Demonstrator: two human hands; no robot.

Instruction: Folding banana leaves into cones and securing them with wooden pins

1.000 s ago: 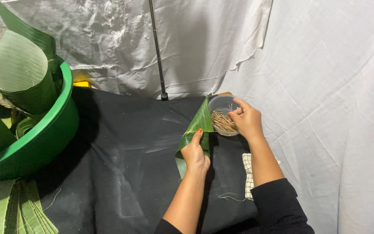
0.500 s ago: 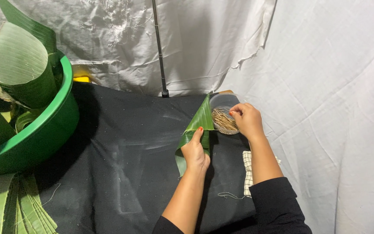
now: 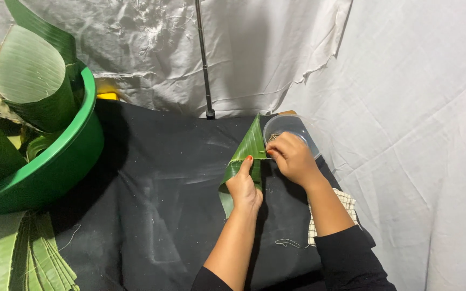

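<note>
The left hand (image 3: 245,188) is clamped on a folded green leaf (image 3: 246,153), thumb pressed to its face, holding it upright on the black cloth (image 3: 152,183) near the cloth's far right edge. The right hand (image 3: 292,157) has its fingertips pinched together at the leaf's upper fold, just in front of a clear bowl (image 3: 297,129) at the far right corner; what they pinch is too small to tell. A green basin (image 3: 55,167) of rolled leaves sits at the left edge, flat leaf strips (image 3: 28,253) lie at the near left corner, and a checked rag (image 3: 346,202) lies under the right forearm.
</note>
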